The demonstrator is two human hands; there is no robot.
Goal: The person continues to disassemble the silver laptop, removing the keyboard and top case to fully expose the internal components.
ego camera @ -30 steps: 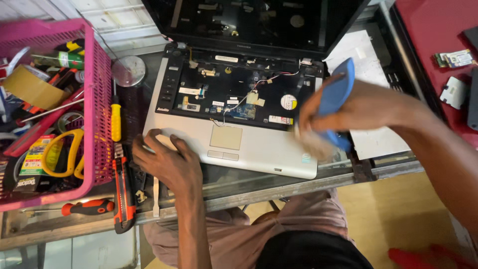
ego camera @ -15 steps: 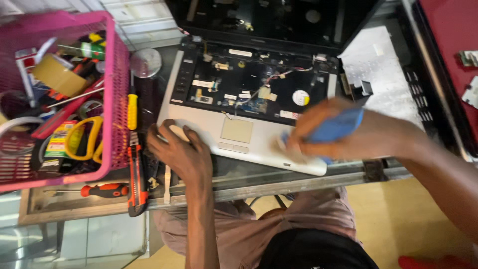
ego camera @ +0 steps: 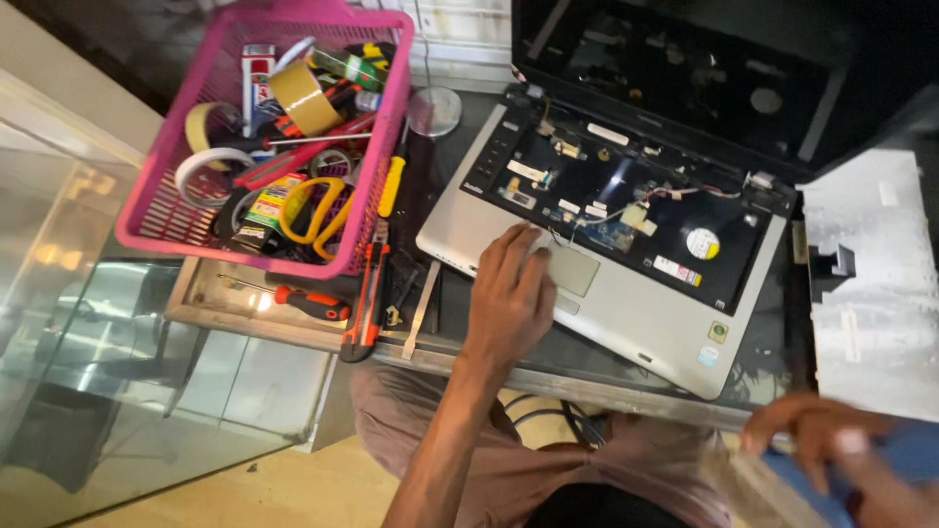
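1. Laptop: a silver machine lying open on the desk, its keyboard removed so that the circuit board, thin wires and small connectors lie bare in a dark well. It sits aslant, its front corner near the desk's near edge.
2. Handling: the body is probably stiff and fairly heavy, but the exposed parts look fragile. The safest holds are judged to be the plain silver palm rest and the outer side edges, never the open well or the hinged screen.
3. Left hand: flat and open, palm down, fingers spread on the palm rest just beside the touchpad; it presses and grips nothing.
4. Right hand: low at the frame's right corner, off the desk, fingers curled around a blue tool; the tool is blurred and its kind cannot be told.
5. Pink basket: left of the laptop, holding tape rolls, yellow-handled scissors and other tools.
6. Between basket and laptop: a yellow-handled screwdriver and an orange utility knife; an orange-handled screwdriver lies in front of the basket.
7. White panel: flat, to the laptop's right.
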